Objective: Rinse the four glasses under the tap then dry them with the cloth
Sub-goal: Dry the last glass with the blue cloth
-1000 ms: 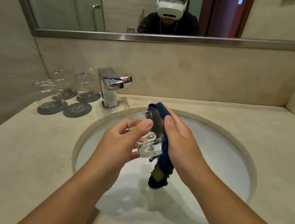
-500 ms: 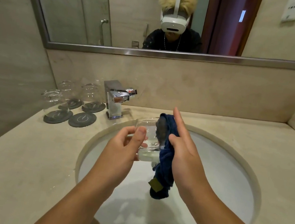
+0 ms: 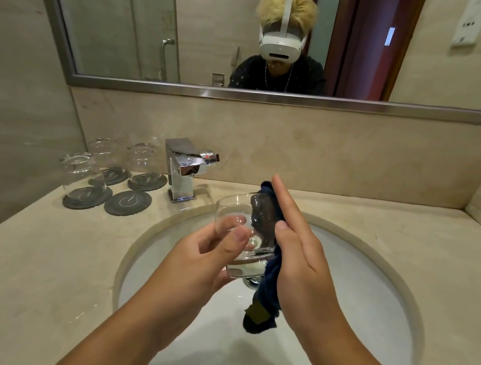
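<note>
My left hand [image 3: 207, 258] grips a clear glass [image 3: 238, 213] above the white sink [image 3: 372, 293], fingers curled round its lower part. My right hand [image 3: 300, 252] presses a dark blue cloth [image 3: 264, 309] flat against the glass's right side, fingers straight; the cloth's tail hangs down into the basin. Three more glasses [image 3: 80, 169] stand upside down on dark round coasters at the back left, beside the chrome tap [image 3: 183, 171]. One coaster [image 3: 127, 202] is bare. No water runs from the tap.
A beige stone counter [image 3: 36, 262] surrounds the sink, with a side wall on the left and a backsplash under the mirror [image 3: 191, 36]. The mirror reflects a person with a headset.
The view has tilted up, showing more mirror. My right hand's fingers have straightened against the cloth, and the glass has turned more upright in my left hand.
</note>
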Action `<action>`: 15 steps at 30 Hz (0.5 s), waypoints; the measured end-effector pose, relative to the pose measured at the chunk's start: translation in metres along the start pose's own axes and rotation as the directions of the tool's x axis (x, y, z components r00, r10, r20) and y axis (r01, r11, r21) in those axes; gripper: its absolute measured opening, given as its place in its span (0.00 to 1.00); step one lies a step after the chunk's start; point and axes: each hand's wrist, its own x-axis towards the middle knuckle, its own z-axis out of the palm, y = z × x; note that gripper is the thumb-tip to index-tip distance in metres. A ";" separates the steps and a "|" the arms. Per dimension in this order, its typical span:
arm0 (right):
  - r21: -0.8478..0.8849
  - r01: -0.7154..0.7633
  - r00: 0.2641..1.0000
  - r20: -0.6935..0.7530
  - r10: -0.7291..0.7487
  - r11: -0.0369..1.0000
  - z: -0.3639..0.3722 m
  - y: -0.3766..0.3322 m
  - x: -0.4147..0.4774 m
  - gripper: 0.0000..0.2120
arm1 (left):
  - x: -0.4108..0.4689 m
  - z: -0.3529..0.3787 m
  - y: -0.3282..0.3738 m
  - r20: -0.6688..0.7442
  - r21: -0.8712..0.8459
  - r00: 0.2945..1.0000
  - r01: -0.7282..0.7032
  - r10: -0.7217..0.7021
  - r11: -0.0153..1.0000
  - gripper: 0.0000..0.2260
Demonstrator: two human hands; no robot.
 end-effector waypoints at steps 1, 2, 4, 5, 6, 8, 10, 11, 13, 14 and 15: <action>0.031 -0.013 1.000 -0.005 0.013 0.999 0.000 0.001 0.001 0.24 | 0.001 -0.001 0.000 0.024 0.005 1.000 0.017 -0.017 1.000 0.26; 0.043 -0.018 1.000 -0.013 0.019 0.999 0.000 0.001 0.001 0.23 | 0.001 -0.002 -0.001 0.027 0.033 0.999 0.021 -0.022 0.999 0.28; 0.035 -0.022 0.999 -0.027 0.023 0.999 0.002 0.001 0.001 0.24 | 0.005 -0.003 -0.004 -0.028 0.091 1.000 -0.008 0.011 0.996 0.36; 0.020 -0.019 0.999 -0.027 0.019 1.000 0.002 0.000 0.001 0.26 | 0.006 -0.003 -0.006 -0.069 0.114 0.997 -0.034 0.042 0.993 0.40; 0.007 -0.008 1.000 -0.024 0.009 1.000 0.002 -0.001 0.000 0.27 | 0.007 -0.003 -0.007 -0.105 0.134 0.992 -0.062 0.076 0.989 0.41; -0.012 0.030 0.999 -0.031 -0.030 0.999 0.002 -0.002 -0.001 0.27 | 0.008 -0.002 -0.008 -0.165 0.137 0.979 -0.094 0.116 0.986 0.41; -0.024 0.078 0.996 -0.035 -0.079 0.997 0.003 -0.002 -0.002 0.27 | 0.007 -0.001 -0.008 -0.183 0.090 0.975 -0.109 0.124 0.990 0.37; -0.040 0.102 0.994 -0.036 -0.103 0.994 0.003 -0.003 -0.002 0.28 | 0.006 -0.001 -0.008 -0.178 0.070 0.976 -0.114 0.125 0.991 0.35; -0.058 0.130 0.991 -0.036 -0.132 0.990 0.002 -0.003 -0.003 0.29 | 0.004 0.000 -0.006 -0.149 0.040 0.982 -0.113 0.118 0.993 0.33; -0.051 0.135 0.990 -0.037 -0.137 0.990 0.001 -0.003 -0.002 0.29 | 0.003 0.000 -0.005 -0.128 0.032 0.985 -0.112 0.115 0.993 0.32; -0.032 0.133 0.990 -0.040 -0.134 0.991 0.000 -0.003 -0.002 0.28 | 0.002 -0.001 -0.004 -0.106 0.022 0.987 -0.116 0.117 0.993 0.30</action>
